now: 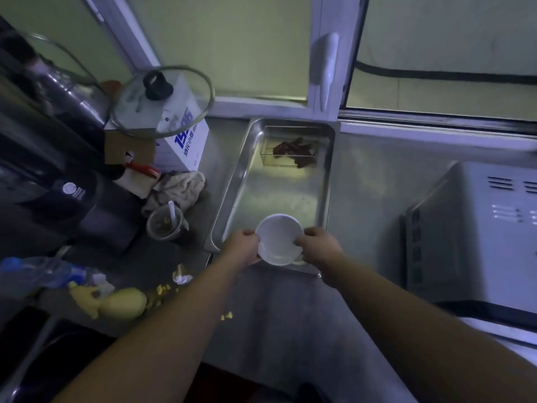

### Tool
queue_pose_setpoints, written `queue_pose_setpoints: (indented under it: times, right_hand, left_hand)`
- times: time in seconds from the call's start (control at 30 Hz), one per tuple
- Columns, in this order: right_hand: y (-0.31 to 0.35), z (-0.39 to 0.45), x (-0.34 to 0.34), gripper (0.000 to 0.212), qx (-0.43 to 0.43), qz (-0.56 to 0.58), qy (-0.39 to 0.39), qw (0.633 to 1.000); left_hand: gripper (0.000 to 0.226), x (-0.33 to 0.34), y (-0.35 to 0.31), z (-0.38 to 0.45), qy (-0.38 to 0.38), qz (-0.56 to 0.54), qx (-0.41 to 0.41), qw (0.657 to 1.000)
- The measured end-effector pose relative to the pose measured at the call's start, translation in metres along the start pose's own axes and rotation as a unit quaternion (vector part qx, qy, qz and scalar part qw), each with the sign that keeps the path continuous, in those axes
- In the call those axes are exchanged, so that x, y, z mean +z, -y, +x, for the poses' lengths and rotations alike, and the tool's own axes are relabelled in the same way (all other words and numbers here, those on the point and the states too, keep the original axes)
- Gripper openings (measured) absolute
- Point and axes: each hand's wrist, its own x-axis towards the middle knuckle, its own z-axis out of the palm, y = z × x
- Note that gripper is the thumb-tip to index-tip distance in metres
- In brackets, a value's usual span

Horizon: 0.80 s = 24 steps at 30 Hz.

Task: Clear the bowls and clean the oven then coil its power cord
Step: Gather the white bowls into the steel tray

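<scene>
A white bowl [278,239] sits at the near end of a steel tray [241,181], tilted toward me. My left hand [242,249] grips its left rim and my right hand [316,246] grips its right rim. A second white bowl seems to lie just under it, mostly hidden. The white oven [476,228] stands to the right on the steel counter, its vented side facing me. The oven's power cord is not visible.
A clear box of dark red food [290,152] lies at the tray's far end. Left of the tray are a plastic cup with a spoon [167,225], a crumpled cloth [177,190], a glass lid [162,101] on a carton, and food scraps [122,302].
</scene>
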Motion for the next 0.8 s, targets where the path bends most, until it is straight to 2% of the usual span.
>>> queue_pose_setpoints:
  times: [0.07,0.17,0.27,0.4,0.63,0.8]
  right_hand:
    - [0.008,0.016,0.017,0.031,0.005,-0.002,0.001,1.000]
    - [0.016,0.037,0.039,0.037,0.014,0.000,0.007,1.000]
    - [0.018,0.059,0.059,0.046,0.034,0.007,0.011,0.999]
    - [0.016,0.080,0.083,0.044,0.060,0.014,0.010,0.998]
    - [0.013,0.087,0.106,0.038,0.092,0.003,0.018,0.996]
    - [0.012,0.090,0.115,0.042,0.094,0.002,0.032,0.995]
  left_hand:
    - [0.011,-0.012,0.003,0.028,-0.017,0.024,0.003,1.000]
    - [0.024,-0.024,0.011,0.071,-0.030,0.079,0.004,0.996]
    - [0.027,-0.030,0.015,0.099,-0.038,0.128,0.007,0.991]
    - [0.043,-0.036,0.005,0.099,-0.031,0.155,0.003,0.987]
    - [0.055,-0.042,0.013,0.117,-0.038,0.238,0.023,0.970]
    - [0.049,-0.041,0.009,0.114,-0.053,0.288,0.017,0.956]
